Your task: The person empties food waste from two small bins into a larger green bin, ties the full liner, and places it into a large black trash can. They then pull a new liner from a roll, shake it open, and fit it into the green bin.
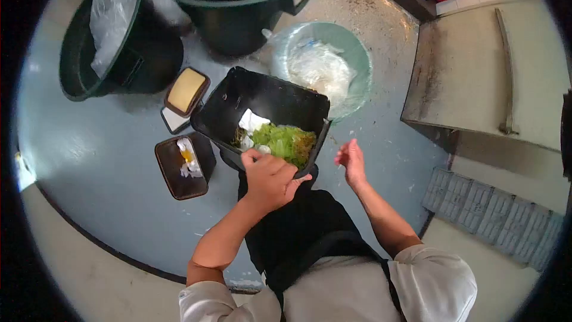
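Note:
In front of my legs a black rectangular bin stands tilted toward me. Green lettuce leaves, some brownish scraps and crumpled white paper lie inside it. My left hand is closed over the bin's near rim, fingers on the inside edge. Just right of the bin, apart from it, my right hand is raised with its fingers loosely bent and thumb apart, nothing visible in it. A clear-lined green tub with crumpled plastic stands beyond the bin.
Two large dark green barrels stand at the back left. On the floor at left are a small brown bin with paper and something yellow, and a yellow-topped block. A metal cabinet and a grey grate are at right.

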`<state>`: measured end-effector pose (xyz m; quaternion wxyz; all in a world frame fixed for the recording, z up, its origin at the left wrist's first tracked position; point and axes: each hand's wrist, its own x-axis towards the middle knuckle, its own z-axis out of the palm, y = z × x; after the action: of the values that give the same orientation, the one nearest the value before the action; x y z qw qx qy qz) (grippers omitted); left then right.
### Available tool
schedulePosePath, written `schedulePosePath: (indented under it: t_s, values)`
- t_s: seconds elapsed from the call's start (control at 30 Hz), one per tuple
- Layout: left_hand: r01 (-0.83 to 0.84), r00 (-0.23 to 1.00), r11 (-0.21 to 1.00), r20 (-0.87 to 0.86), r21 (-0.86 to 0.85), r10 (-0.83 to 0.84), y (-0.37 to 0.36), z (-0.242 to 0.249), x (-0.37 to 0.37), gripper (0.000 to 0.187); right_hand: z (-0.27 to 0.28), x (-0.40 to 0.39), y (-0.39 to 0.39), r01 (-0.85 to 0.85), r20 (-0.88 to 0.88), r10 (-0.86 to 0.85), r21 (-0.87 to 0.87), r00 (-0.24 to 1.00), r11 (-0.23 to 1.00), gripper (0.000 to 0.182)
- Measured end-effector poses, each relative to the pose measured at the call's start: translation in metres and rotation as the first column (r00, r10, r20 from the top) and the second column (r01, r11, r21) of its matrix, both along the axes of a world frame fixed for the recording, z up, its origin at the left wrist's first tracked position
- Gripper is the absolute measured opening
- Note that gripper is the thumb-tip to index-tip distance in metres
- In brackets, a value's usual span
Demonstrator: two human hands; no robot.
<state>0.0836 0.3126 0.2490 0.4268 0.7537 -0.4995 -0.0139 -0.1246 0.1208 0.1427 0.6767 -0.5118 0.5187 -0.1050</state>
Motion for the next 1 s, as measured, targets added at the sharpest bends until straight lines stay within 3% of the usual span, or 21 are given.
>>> schedulePosePath:
  t_s: [0.07, 0.17, 0.23, 0.27, 0.3, 0.37, 0.43, 0.5, 0.57, 0.63, 0.67, 0.77, 0.83, 0.9, 0.97, 1.0]
  values:
    - [-0.062, 0.998, 0.997, 0.012, -0.044, 0.063, -0.023, 0.052, -0.013, 0.03, -0.036, -0.084, -0.036, 0.209, -0.193, -0.185, 0.113, 0.964, 0.971, 0.063]
    - [-0.16, 0.986, 0.985, -0.058, -0.058, 0.156, -0.054, 0.107, -0.014, 0.028, -0.049, -0.162, -0.074, 0.178, -0.145, -0.149, 0.211, 0.978, 0.961, 0.067]
    - [-0.346, 0.862, 0.938, -0.407, -0.032, 0.303, -0.078, 0.1, -0.011, 0.022, -0.01, -0.159, -0.094, 0.23, 0.12, -0.371, 0.601, 0.921, 0.765, 0.066]
    - [-0.324, 0.8, 0.946, -0.542, -0.032, 0.256, -0.098, 0.107, -0.007, 0.021, -0.004, -0.164, -0.097, 0.109, 0.309, -0.289, 0.49, 0.906, 0.865, 0.064]
    - [-0.302, 0.717, 0.953, -0.667, -0.034, 0.204, -0.121, 0.115, 0.002, 0.021, -0.003, -0.168, -0.108, 0.138, 0.311, -0.287, 0.425, 0.906, 0.895, 0.063]
    - [-0.336, 0.534, 0.926, -0.845, -0.17, 0.038, -0.169, 0.069, 0.023, 0.027, -0.005, -0.18, -0.141, 0.196, 0.297, -0.282, 0.288, 0.912, 0.937, 0.061]
    - [-0.403, 0.243, 0.89, -0.962, -0.216, -0.124, -0.219, 0.019, 0.046, 0.028, -0.023, -0.193, -0.183, 0.247, 0.272, -0.278, 0.145, 0.921, 0.958, 0.059]
    - [-0.426, 0.092, 0.895, -0.991, -0.129, -0.1, -0.254, -0.035, 0.069, 0.031, -0.065, -0.206, -0.232, 0.341, 0.218, -0.351, 0.081, 0.911, 0.936, 0.053]
    - [-0.422, 0.082, 0.906, -0.996, -0.006, 0.032, -0.281, -0.124, 0.093, 0.046, 0.033, -0.145, -0.231, 0.139, 0.082, -0.13, -0.126, 0.988, 0.982, 0.049]
    - [-0.446, -0.007, 0.89, -0.995, 0.096, 0.103, -0.299, -0.165, 0.092, 0.054, 0.053, -0.127, -0.247, -0.017, -0.009, 0.015, -0.313, 1.0, 0.95, 0.055]
    - [-0.443, -0.004, 0.894, -0.997, 0.066, 0.071, -0.304, -0.173, 0.089, 0.059, 0.062, -0.121, -0.254, -0.104, -0.072, 0.082, -0.388, 0.994, 0.916, 0.058]
    - [-0.497, -0.147, 0.822, -0.961, 0.277, 0.235, -0.312, -0.251, 0.096, 0.06, 0.1, -0.063, -0.263, -0.294, -0.283, 0.142, -0.617, 0.948, 0.73, 0.043]
    - [-0.451, -0.286, 0.818, -0.926, 0.357, 0.247, -0.309, -0.289, 0.094, 0.053, 0.125, -0.014, -0.272, -0.38, -0.372, 0.186, -0.559, 0.909, 0.737, 0.041]
    - [-0.37, -0.37, 0.796, -0.862, 0.479, 0.347, -0.302, -0.372, 0.07, 0.048, 0.121, 0.031, -0.278, -0.476, -0.431, 0.275, -0.474, 0.859, 0.741, 0.04]
    - [-0.352, -0.531, 0.897, -0.846, 0.268, 0.044, -0.284, -0.401, 0.038, 0.048, 0.103, 0.08, -0.268, -0.513, -0.432, 0.325, -0.448, 0.841, 0.733, 0.039]
    - [-0.346, -0.551, 0.918, -0.834, 0.195, -0.03, -0.276, -0.394, 0.029, 0.049, 0.09, 0.1, -0.261, -0.411, -0.357, 0.267, -0.431, 0.895, 0.803, 0.036]
